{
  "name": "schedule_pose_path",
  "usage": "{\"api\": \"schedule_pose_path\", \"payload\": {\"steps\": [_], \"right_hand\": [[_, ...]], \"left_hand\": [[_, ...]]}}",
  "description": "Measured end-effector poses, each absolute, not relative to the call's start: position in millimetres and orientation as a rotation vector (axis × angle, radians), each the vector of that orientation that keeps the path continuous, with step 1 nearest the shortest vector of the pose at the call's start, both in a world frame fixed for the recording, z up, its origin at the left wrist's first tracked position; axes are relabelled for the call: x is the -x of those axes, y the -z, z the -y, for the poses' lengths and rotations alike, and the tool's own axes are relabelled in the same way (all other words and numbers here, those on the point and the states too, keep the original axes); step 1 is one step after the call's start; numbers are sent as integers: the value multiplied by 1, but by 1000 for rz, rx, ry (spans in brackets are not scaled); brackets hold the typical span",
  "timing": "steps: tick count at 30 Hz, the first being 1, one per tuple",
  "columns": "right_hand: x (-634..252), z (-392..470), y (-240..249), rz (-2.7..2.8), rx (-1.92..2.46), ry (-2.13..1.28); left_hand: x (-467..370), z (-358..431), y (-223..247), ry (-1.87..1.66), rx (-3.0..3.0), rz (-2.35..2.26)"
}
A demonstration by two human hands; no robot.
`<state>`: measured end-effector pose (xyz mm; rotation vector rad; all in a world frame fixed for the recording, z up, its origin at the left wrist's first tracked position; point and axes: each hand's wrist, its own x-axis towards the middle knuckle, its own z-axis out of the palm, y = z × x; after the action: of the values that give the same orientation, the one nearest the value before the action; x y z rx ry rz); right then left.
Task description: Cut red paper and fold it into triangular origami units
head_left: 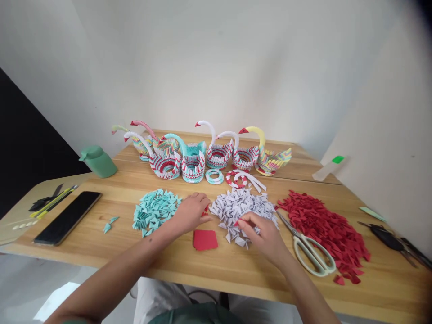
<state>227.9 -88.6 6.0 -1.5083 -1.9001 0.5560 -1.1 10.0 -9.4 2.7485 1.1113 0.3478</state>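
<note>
My left hand [193, 210] curls over some red folded paper pieces [205, 210] between the turquoise and pale piles; its fingers hide most of them. Between thumb and fingertips, my right hand [261, 231] pinches a small red paper piece [236, 223] above the near side of the pale lilac paper triangle pile [243, 204]. A flat stack of red paper [205, 240] lies on the wooden table just below my left hand. To the left of that hand is a heap of turquoise paper triangles [157, 209].
A large heap of red paper triangles [326, 225] and scissors [312, 254] lie at the right. Several folded-paper swans [165, 164] stand at the back, with a turquoise ring [214, 176] and red-white ring [236, 178] before them. A phone [67, 218] and green container [98, 162] are left.
</note>
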Motion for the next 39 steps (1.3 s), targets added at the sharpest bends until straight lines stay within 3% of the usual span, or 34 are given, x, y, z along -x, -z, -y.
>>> {"api": "schedule_pose_path", "payload": {"steps": [9,15,20,30,39], "right_hand": [[-213,39,-12,2033,1453,-465],[-204,29,3,1929,1391,-521],[-205,33,13,1769,1354,-614],[-209,32,15,1572,1295,-891],[-212,32,17,1486,1295,-1031]], "left_hand": [[-1,-22,32,-327,-2747,-1114],[11,-14,24,-336,-2653,-1054],[-4,-5,-2,-675,-2256,-1036],[-42,-9,12,-732,-1487,-850],[-32,-7,7,-761,-1316,-918]]}}
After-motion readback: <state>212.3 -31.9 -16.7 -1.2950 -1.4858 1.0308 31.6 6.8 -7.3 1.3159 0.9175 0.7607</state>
